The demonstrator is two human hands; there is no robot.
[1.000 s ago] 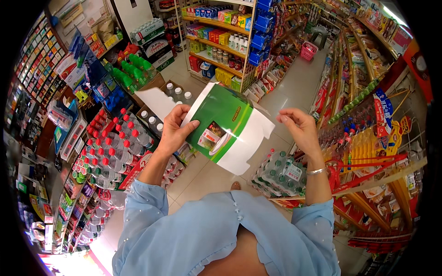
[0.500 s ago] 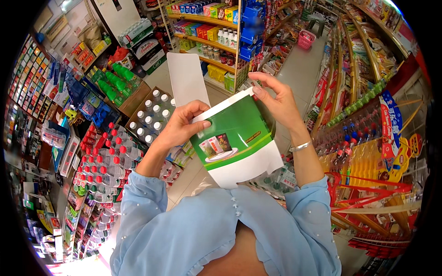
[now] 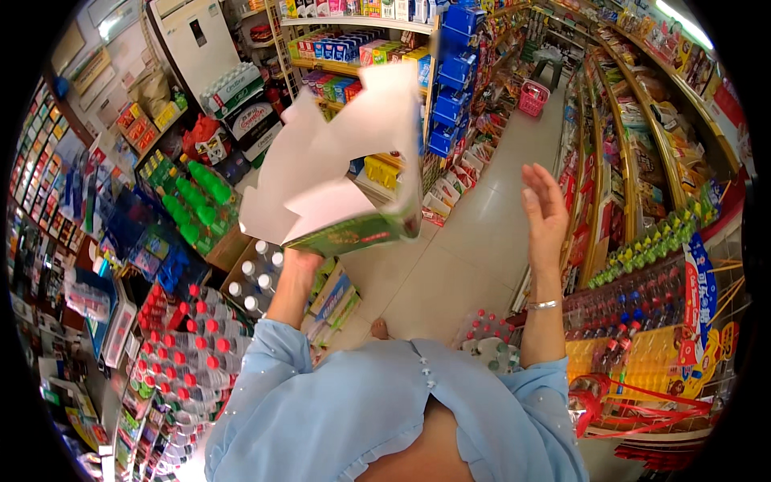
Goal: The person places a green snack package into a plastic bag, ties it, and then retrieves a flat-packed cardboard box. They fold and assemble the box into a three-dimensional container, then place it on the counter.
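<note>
An opened-out cardboard box [image 3: 353, 233], green outside with white flaps fanned out, hangs in the air in front of me and to the left. Its upper parts are smeared by motion, and through its open middle I can see the shelves behind. My left hand [image 3: 303, 259] grips it at the lower left corner; the cardboard hides most of the fingers. Well apart from the box, on the right, my right hand [image 3: 547, 206] is raised above the aisle. It holds nothing, and its fingers are stretched upward.
Red-capped bottles [image 3: 193, 337] crowd the left side, with white-capped bottles [image 3: 261, 277] in a carton beside my left forearm. Shelves of drink cartons [image 3: 337, 48] stand ahead. Snack shelves [image 3: 634, 153] run along the right. A pink basket [image 3: 533, 97] sits far down the aisle.
My right hand has let go of the box and moved right. My left hand has swung the box up and left, turning it so its white inside and open middle show.
</note>
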